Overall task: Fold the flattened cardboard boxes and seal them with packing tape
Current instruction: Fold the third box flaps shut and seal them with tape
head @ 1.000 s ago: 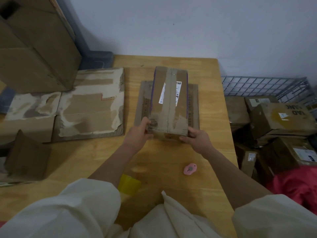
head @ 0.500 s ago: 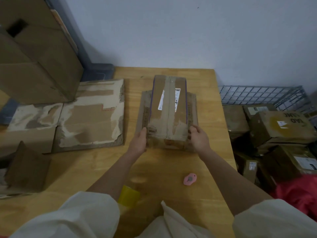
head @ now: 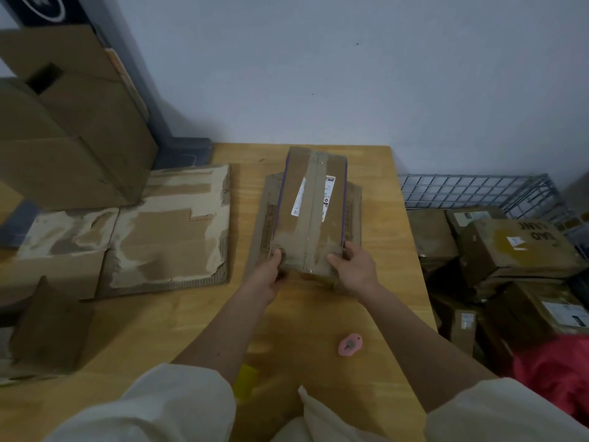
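Both hands (head: 314, 271) gripping box (head: 310, 215), pink cutter (head: 350, 345) nearby

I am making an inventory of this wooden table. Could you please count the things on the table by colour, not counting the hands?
Brown cardboard: 4 (folded taped box; flattened piece beneath it; torn flat sheet; small box at the left edge)
Pink: 1 (small pink round cutter)
Yellow: 1 (yellow item, partly hidden by a sleeve)
Total: 6
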